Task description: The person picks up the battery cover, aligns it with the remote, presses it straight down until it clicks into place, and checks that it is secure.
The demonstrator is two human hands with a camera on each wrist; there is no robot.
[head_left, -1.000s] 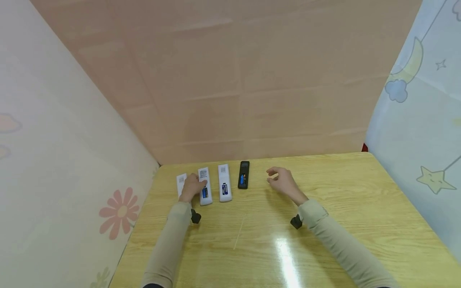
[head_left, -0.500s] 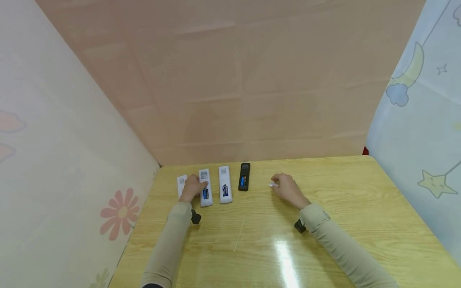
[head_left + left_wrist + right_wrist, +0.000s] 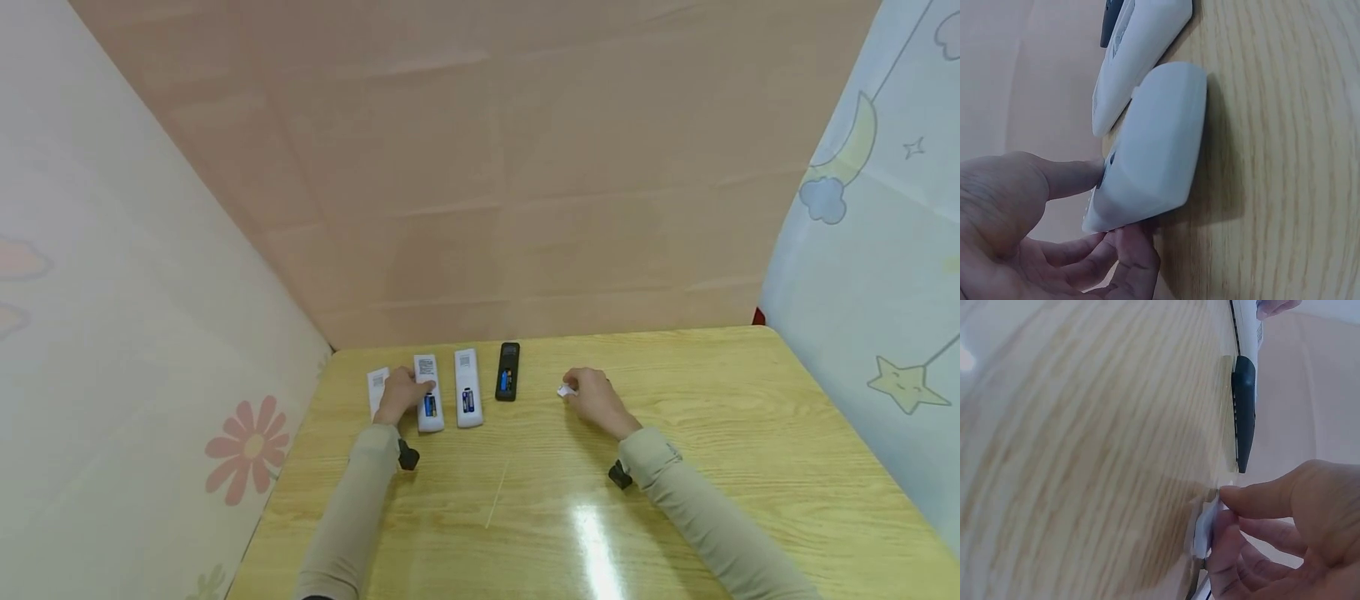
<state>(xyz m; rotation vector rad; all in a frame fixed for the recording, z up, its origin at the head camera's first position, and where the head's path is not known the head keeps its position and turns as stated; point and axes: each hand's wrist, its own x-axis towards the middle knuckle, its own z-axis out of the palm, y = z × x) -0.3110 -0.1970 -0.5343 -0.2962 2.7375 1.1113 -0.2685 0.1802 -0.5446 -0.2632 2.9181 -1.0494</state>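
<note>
Remote controls lie in a row on the table, backs up, with batteries showing in the three to the right. My left hand grips the second white remote control, thumb on its back and fingers along its side; the left wrist view shows its rounded white end. My right hand pinches a small white battery cover between thumb and fingers, low over the table to the right of the row. In the head view the hand partly hides this cover.
Left of the gripped remote lies another white remote, partly under the left hand. To its right are a third white remote and a black one. The wooden table meets a draped backdrop behind.
My right hand has drawn slightly nearer, and the white battery cover now shows at its fingertips, where none showed a second ago. The left hand stays on the same remote.
</note>
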